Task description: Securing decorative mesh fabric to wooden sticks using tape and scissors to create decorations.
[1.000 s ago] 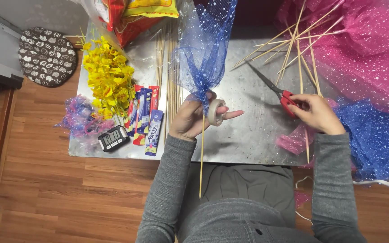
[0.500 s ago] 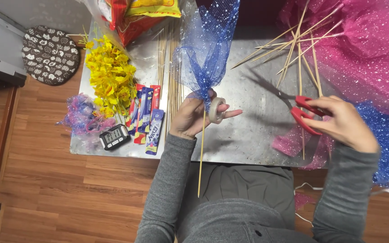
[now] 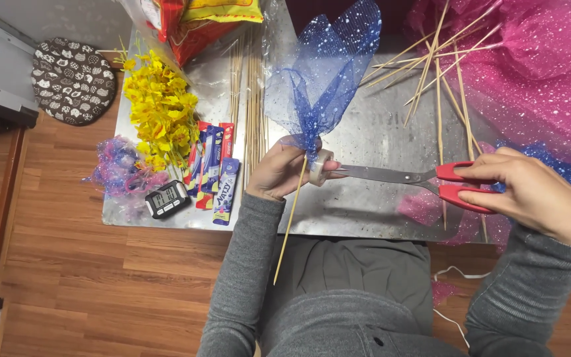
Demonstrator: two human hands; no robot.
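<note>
Far left on the floor, a round dark patterned cushion. On the grey metal table: a heap of yellow artificial flowers, a small black digital timer, flat blue-and-red snack sachets, a bundle of thin bamboo sticks.

My left hand: fingers clamped round a long bamboo skewer where blue spotted netting is gathered on it; a roll of clear tape sits against the fingers. Skewer's long axis runs toward my lap, netting fanning away.

Red-handled steel scissors lie crosswise, tips touching the tape at that hand. My right hand: fingers closed on the handles. Beyond, loose skewers and pink netting.
</note>
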